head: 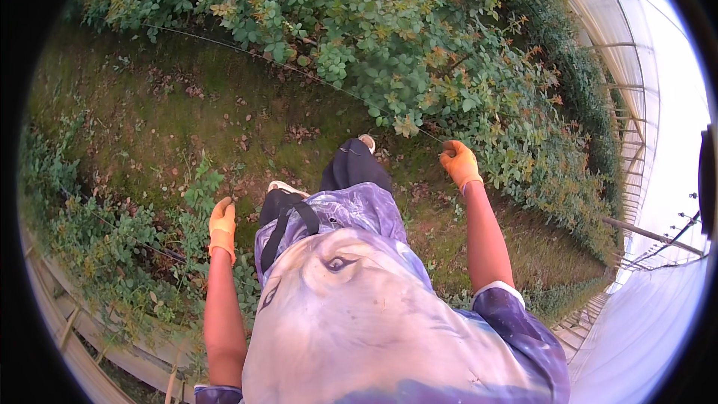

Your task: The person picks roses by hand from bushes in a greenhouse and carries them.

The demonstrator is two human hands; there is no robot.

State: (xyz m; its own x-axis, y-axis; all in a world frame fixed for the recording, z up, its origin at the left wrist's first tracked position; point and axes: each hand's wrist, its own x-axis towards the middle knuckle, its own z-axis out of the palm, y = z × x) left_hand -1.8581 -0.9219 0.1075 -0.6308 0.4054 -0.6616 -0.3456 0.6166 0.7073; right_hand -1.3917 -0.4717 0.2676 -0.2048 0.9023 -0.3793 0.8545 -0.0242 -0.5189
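Observation:
My right hand [461, 165], in an orange glove, is at the edge of the leafy bushes. Its fingers are curled at a thin wire [291, 67] that runs taut along the front of the row, and they appear closed on it. My left hand [222, 226], gloved alike, hangs low beside a small leafy shoot [203, 188]. Its fingertips point away from me and are partly turned from view, so whether it holds anything is unclear. The bushes [359, 39] have green leaves, some reddish at the tips, and look like roses.
A mossy soil path [168, 123] strewn with dry leaves runs between the rows. Behind my left hand grows another row of bushes [112, 235] with a wire [106, 220] along it. Plastic greenhouse sheeting [662, 95] on a frame encloses the right side; a pole [653, 234] juts there.

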